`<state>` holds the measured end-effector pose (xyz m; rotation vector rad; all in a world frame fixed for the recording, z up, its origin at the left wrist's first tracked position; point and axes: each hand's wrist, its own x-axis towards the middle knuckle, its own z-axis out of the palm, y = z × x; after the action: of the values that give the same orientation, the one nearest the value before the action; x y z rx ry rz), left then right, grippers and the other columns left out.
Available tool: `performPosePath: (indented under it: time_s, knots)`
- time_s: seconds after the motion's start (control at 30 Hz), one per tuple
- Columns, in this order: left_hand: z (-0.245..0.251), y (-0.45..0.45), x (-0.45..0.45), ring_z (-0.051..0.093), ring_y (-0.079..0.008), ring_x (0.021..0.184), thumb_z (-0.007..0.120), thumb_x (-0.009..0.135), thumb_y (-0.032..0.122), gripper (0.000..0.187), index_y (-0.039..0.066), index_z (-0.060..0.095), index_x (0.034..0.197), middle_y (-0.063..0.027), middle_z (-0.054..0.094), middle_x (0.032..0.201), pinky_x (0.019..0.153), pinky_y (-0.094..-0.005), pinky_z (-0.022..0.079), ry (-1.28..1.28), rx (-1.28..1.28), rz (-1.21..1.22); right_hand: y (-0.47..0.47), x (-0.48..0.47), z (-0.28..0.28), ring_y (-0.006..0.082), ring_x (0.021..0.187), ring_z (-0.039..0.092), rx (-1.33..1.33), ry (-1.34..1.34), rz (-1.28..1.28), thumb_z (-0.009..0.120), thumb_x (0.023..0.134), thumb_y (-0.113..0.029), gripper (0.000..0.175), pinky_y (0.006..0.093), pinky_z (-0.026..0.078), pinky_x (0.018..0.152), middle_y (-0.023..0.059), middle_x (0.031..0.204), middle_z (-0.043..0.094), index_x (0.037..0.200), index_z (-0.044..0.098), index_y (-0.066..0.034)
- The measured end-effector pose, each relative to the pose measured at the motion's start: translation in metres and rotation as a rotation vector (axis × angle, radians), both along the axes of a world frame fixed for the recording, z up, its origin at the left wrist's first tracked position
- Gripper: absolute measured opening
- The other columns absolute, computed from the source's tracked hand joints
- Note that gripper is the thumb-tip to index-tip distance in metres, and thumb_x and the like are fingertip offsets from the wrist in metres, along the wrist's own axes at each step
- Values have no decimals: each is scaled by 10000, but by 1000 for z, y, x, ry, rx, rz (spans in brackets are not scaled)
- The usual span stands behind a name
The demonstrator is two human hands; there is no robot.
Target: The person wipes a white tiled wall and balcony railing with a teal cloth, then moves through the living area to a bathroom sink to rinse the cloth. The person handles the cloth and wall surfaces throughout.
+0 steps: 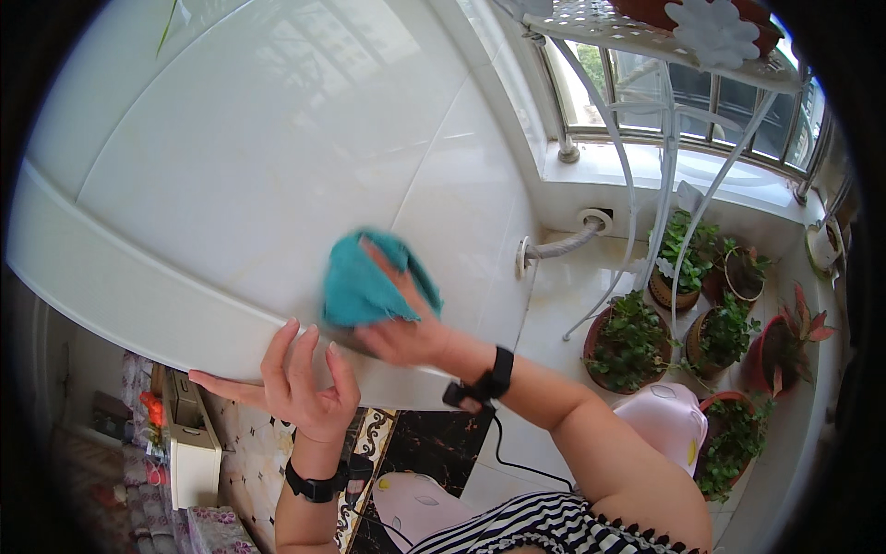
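Note:
A folded teal cloth [367, 284] lies flat against the glossy white tiled wall [277, 166], near its lower edge. My right hand [408, 332] holds the cloth and presses it to the tiles, with one finger stretched across it; hand and cloth are slightly blurred. My left hand [304, 388] holds nothing. Its fingers are spread at the white trim [173, 298] that borders the wall, and the fingertips seem to rest on it. Each wrist wears a black strap with a small device and a cable.
At right, several potted plants [630, 339] stand on the floor under a white metal plant stand [668, 138]. A wrapped pipe [567, 242] runs between two wall openings. Behind the stand is a barred window [692, 104]. A cream cabinet [194, 457] stands at lower left.

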<state>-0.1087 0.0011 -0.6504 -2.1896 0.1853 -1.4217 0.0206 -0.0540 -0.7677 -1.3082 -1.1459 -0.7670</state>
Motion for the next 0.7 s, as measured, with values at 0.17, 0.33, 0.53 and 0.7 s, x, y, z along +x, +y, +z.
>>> performPosePath:
  time_s: [0.17, 0.33, 0.53, 0.7]
  knots:
    - [-8, 4, 3, 320, -515, 1229, 624, 729, 125, 165, 85, 648, 887, -33, 619, 1000, 1006, -755, 7, 1, -30, -17, 5, 127, -14, 428, 1100, 454, 129, 408, -103, 411, 930, -164, 295, 478, 356, 961, 243, 1182, 533, 1069, 576, 38]
    - [-13, 9, 4, 399, -447, 1201, 627, 749, 125, 155, 81, 645, 896, -40, 622, 982, 1026, -733, 2, 22, -169, -54, 9, 193, -107, 428, 1162, 394, 317, 737, -293, 367, 953, -235, 397, 454, 294, 1025, 269, 1219, 482, 1163, 510, 71]
    - [-9, 4, 4, 421, -377, 1210, 631, 762, 124, 165, 100, 641, 924, -19, 630, 1008, 1056, -696, 9, 3, -40, -5, 33, 131, -300, 492, 1181, 357, -58, 907, -550, 417, 946, -283, 402, 531, 266, 1029, 298, 1259, 432, 1149, 459, 61]
    - [-6, 0, 3, 427, -322, 1226, 634, 771, 122, 180, 121, 637, 950, 2, 636, 1038, 1083, -662, 17, -17, 73, 40, 69, 31, -303, 496, 1103, 395, 105, 1511, -636, 472, 912, -292, 384, 543, 324, 960, 326, 1203, 422, 1111, 449, 35]
